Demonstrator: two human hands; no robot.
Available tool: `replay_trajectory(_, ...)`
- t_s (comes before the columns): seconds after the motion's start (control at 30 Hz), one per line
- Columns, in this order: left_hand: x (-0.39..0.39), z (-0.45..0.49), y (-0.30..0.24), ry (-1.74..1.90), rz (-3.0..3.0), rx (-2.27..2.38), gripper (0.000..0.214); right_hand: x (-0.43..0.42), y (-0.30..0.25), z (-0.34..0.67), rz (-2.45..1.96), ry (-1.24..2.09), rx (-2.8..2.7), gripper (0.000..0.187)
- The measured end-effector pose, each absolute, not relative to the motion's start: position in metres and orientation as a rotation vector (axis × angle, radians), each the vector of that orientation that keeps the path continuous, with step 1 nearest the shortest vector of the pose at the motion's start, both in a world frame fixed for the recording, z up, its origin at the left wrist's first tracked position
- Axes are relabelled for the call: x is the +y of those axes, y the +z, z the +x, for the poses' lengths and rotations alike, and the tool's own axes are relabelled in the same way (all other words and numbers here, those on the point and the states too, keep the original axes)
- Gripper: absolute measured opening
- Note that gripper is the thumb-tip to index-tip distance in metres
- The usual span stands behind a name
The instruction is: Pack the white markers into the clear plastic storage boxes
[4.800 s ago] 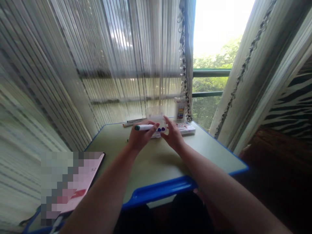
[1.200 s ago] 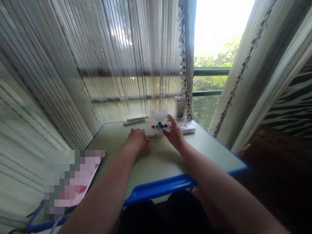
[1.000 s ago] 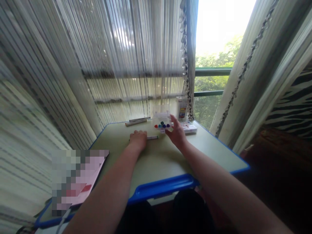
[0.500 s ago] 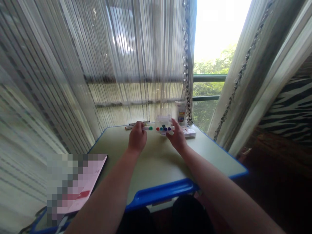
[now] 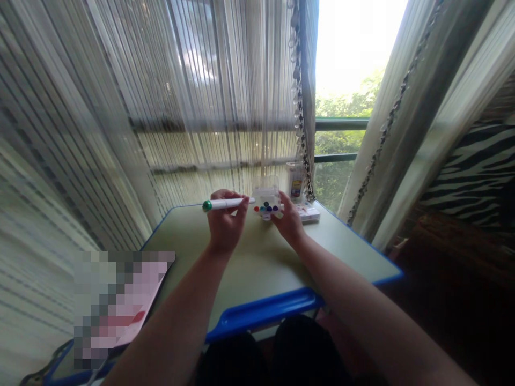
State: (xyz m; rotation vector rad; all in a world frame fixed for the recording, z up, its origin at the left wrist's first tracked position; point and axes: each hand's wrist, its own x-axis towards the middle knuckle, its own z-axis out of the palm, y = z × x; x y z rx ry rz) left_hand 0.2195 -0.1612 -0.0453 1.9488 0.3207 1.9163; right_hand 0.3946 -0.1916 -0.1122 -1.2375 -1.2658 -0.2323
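My left hand (image 5: 226, 222) is closed on a white marker (image 5: 225, 203), held level with its green end to the left and its other tip close to the box. A clear plastic box (image 5: 266, 192) is gripped in my right hand (image 5: 288, 221) just above the table. Several markers stand in the box, and their coloured ends, red, teal, dark green and purple, face me. My right fingers wrap its right side, and part of them is hidden behind it.
Behind my right hand a clear case (image 5: 308, 213) lies on the table (image 5: 257, 262), with an upright container (image 5: 295, 181) near the window. At the left lies a pink item (image 5: 151, 289), partly blurred out. A blue raised edge (image 5: 269, 311) runs along the table's front.
The marker in my left hand has turned round: its green end pointed right towards the box and now points left. The box stays in my right hand. The view has shifted slightly.
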Motion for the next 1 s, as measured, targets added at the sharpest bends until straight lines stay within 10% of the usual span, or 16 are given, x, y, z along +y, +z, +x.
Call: replay_trajectory(1.0,-0.158,0.224,-0.059,1.715,2.527,0.659,0.024,-0.201,-0.108,0.383,-1.266,-0.25,-1.39,0.071)
